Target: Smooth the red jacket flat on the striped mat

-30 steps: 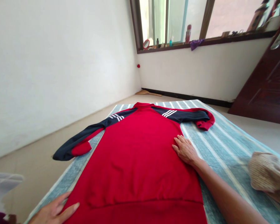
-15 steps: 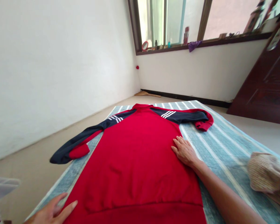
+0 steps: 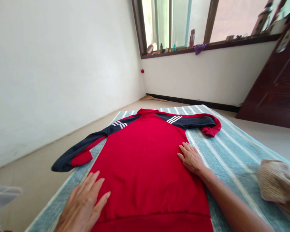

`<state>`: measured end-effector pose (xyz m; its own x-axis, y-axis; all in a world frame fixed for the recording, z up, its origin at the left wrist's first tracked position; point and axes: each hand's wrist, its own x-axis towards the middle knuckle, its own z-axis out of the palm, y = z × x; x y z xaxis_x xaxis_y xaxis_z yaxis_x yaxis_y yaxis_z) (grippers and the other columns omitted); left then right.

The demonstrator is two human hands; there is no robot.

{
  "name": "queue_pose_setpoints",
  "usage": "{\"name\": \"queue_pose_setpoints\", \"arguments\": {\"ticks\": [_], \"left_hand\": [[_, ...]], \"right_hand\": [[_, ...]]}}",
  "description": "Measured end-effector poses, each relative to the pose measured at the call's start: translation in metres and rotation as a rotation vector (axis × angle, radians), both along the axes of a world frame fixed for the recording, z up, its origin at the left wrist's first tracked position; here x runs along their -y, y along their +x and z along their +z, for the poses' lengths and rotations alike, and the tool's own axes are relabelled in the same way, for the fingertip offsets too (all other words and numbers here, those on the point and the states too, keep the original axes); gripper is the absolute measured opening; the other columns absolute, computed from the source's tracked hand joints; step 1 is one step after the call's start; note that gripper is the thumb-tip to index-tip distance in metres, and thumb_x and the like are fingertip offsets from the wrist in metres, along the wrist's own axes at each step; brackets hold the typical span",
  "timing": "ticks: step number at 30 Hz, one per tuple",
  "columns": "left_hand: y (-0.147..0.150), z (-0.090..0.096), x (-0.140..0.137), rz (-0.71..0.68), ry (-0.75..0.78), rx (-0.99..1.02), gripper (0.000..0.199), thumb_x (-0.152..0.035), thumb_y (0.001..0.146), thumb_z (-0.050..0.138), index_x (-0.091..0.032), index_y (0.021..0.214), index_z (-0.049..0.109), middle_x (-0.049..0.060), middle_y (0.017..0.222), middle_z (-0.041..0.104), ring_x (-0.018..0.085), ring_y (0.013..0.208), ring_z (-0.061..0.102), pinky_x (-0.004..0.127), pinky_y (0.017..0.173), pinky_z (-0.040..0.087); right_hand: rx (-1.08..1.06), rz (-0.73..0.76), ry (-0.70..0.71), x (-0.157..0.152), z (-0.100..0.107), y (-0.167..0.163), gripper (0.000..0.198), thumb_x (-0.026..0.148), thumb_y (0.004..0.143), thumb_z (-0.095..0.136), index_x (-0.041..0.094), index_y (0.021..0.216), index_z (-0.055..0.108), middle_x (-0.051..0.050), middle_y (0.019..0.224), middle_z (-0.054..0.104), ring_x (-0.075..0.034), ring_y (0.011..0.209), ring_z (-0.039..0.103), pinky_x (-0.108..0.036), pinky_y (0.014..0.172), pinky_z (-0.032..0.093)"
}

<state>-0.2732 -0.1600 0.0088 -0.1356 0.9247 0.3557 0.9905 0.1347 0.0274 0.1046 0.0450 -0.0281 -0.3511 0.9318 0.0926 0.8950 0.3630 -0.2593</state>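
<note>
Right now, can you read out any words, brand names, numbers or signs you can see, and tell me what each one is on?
No readable text anywhere.
Red sweatshirt: only three white stripes on each navy shoulder, no letters or logo showing.
Bottles on the window sill: any labels are too small and blurred to read.
Striped mat, beige knit item, door: no print visible.
</note>
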Motion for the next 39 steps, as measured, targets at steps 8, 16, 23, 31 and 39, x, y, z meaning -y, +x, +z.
{"name": "queue_pose_setpoints", "arguments": {"ticks": [8,16,23,31,39], "left_hand": [[0.039,0.004,-0.016,-0.059,-0.186,0.076,0.054,-0.050,0.090,0.034,-0.018,0.125,0.059,0.011,0.142,0.051,0.026,0.134,0.042,0.041,0.107,0.042],[0.070,0.022,-0.028,0.008,-0.514,0.058,0.074,-0.058,0.091,0.029,-0.011,0.147,0.033,0.012,0.155,0.023,0.027,0.145,0.019,0.051,0.115,0.025],[0.076,0.025,-0.025,0.052,-0.626,0.065,0.078,-0.062,0.090,0.028,-0.011,0.149,0.024,0.012,0.157,0.015,0.026,0.146,0.011,0.051,0.117,0.017],[0.093,0.030,-0.042,-0.007,-0.527,0.085,0.077,-0.064,0.091,0.028,-0.012,0.149,0.028,0.013,0.158,0.013,0.027,0.146,0.010,0.050,0.118,0.018],[0.094,0.006,-0.053,-0.064,-0.581,0.095,0.080,-0.065,0.091,0.026,-0.013,0.151,0.020,0.012,0.159,0.010,0.025,0.147,0.006,0.049,0.119,0.012]], "right_hand": [[-0.007,0.014,0.052,0.000,-0.009,0.001,0.048,0.041,0.097,0.035,0.015,0.135,0.049,-0.014,0.147,0.043,-0.028,0.138,0.035,-0.047,0.112,0.027],[0.001,-0.001,0.069,0.001,-0.015,0.001,0.047,0.040,0.097,0.037,0.015,0.134,0.051,-0.014,0.146,0.043,-0.028,0.138,0.036,-0.046,0.112,0.027],[0.004,-0.003,0.113,0.000,-0.024,0.002,0.046,0.040,0.096,0.036,0.016,0.132,0.053,-0.014,0.144,0.046,-0.028,0.136,0.038,-0.046,0.111,0.028],[0.003,-0.013,0.123,-0.002,-0.030,0.005,0.048,0.043,0.096,0.035,0.017,0.133,0.052,-0.012,0.145,0.045,-0.027,0.137,0.036,-0.046,0.111,0.028],[0.046,-0.001,0.075,0.001,-0.016,0.004,0.049,0.042,0.097,0.033,0.015,0.135,0.051,-0.013,0.146,0.043,-0.028,0.137,0.035,-0.045,0.112,0.028]]}}
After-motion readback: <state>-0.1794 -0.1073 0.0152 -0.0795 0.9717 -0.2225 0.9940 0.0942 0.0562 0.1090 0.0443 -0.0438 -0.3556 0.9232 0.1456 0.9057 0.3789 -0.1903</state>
